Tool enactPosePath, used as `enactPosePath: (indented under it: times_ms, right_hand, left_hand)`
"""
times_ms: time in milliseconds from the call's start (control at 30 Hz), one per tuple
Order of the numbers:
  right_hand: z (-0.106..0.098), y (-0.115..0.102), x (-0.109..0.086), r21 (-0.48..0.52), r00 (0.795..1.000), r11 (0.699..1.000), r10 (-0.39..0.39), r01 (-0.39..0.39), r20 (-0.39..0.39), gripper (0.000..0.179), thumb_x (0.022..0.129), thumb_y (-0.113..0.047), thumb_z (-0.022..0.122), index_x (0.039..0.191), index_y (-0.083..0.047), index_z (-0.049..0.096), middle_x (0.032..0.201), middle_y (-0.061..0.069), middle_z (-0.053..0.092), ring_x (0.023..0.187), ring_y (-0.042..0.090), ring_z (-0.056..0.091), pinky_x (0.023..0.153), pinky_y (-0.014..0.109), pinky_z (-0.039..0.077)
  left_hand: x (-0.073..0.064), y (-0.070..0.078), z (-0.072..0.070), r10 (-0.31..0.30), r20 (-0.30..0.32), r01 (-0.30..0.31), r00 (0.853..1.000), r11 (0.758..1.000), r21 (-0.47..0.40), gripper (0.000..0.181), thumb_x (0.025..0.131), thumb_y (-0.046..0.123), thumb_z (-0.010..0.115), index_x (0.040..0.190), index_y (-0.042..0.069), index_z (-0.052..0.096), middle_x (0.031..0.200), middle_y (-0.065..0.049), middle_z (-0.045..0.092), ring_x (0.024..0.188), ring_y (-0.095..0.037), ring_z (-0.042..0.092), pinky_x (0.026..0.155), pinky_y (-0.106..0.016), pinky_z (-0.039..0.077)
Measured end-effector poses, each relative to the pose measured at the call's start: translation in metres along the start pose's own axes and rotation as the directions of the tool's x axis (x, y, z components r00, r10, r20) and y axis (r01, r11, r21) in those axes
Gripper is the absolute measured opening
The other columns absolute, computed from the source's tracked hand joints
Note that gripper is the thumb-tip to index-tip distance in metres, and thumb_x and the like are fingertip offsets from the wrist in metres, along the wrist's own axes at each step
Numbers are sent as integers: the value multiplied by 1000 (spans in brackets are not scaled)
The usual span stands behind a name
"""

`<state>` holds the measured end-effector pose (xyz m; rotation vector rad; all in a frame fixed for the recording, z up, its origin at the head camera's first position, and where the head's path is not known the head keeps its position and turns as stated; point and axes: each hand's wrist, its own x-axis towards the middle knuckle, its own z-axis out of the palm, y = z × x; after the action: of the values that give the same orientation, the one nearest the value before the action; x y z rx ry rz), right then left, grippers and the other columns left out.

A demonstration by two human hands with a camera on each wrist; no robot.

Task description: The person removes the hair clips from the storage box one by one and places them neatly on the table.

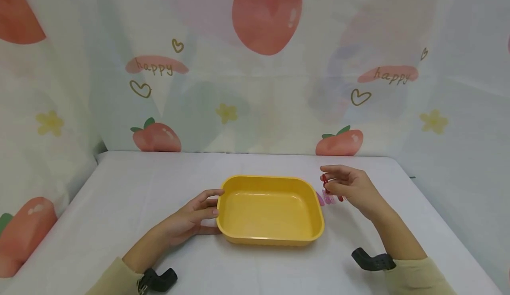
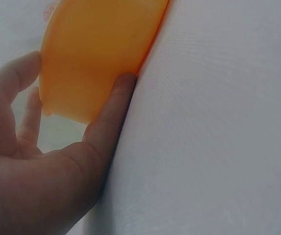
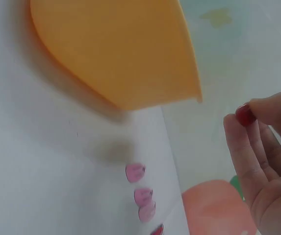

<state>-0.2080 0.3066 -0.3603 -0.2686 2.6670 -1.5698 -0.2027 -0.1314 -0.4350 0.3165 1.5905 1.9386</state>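
Note:
A yellow rectangular tray (image 1: pixel 271 240) with rounded corners stands on the white table with nothing inside. My left hand (image 1: pixel 193 215) rests against its left end, fingers spread and fairly straight. In the left wrist view the fingertips touch the tray's outer wall (image 2: pixel 98 54), one finger low by the table. Beyond the tray's right end, my right hand (image 1: pixel 354 191) is raised and pinches a small glossy red piece (image 3: pixel 245 115) between thumb and fingers; its exact kind cannot be made out. Below lie several small pink pieces (image 3: pixel 143 196) and another red piece (image 3: pixel 157 230).
The table (image 1: pixel 263 268) is covered in white cloth. A printed curtain (image 1: pixel 275 100) with fruit and flowers rises behind its far edge and along both sides. A black wrist mount (image 1: pixel 372 259) sits on my right forearm, another (image 1: pixel 159 281) on my left.

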Motion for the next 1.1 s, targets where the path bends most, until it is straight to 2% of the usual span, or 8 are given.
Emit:
enactPosePath:
  times_ms: [167,333,533,667,867,933,1033,1100]
  right_hand:
    - [-12,10,2,2,1000,1000,21,-21,3,46,97,-19,65,139,-3,54,114,8,67,97,25,71,84,29,60]
    - [-26,19,3,8,999,999,42,-42,-13,46,98,-19,64,139,-2,54,110,-2,67,97,19,70,84,25,59]
    - [-43,32,7,-21,992,993,113,-115,-61,48,98,-22,64,141,-3,52,105,-10,65,93,8,69,82,20,58]
    - [-55,43,10,-35,985,988,150,-153,-82,51,99,-22,63,143,-2,49,104,-12,64,93,6,68,82,22,59]
    - [-73,65,15,4,981,986,169,-169,-98,52,99,-17,62,143,6,46,99,-19,64,93,2,67,81,23,59]
    - [-78,73,16,0,980,985,174,-175,-99,51,99,-14,62,142,8,45,101,-14,66,92,3,68,80,23,59]
    - [-83,81,17,-63,975,977,194,-201,-107,49,100,-14,60,141,8,45,116,7,67,92,5,67,79,22,59]
    - [-84,87,18,-142,968,961,221,-237,-119,48,101,-15,56,142,7,46,127,21,61,95,10,66,77,20,59]
  left_hand:
    - [-1,0,0,-1,-2,1,1000,1000,-5,55,101,11,57,150,15,33,157,-21,25,126,-33,53,98,-56,52]
    - [0,1,-1,4,1,-4,1000,1000,0,56,100,11,57,150,15,33,156,-21,26,126,-33,52,98,-56,52]
    - [0,0,-1,4,3,-4,1000,1000,3,56,100,10,58,150,15,33,156,-21,26,126,-34,52,98,-56,52]
    - [1,0,-1,8,4,-8,1000,1000,10,56,100,10,58,151,14,33,156,-22,27,126,-34,53,98,-55,52]
    - [1,0,-1,10,7,-10,1000,1000,16,57,99,14,61,150,16,34,155,-22,27,124,-32,54,97,-56,52]
    - [1,0,-1,11,6,-11,1000,1000,14,57,99,15,62,149,17,36,155,-22,27,123,-31,55,97,-56,52]
    - [1,-1,-1,11,3,-11,1000,1000,13,55,99,14,62,148,17,37,154,-22,28,123,-31,55,97,-56,52]
    - [0,-1,-1,11,3,-11,1000,1000,11,55,99,13,60,149,17,36,154,-22,27,123,-31,54,97,-56,52]
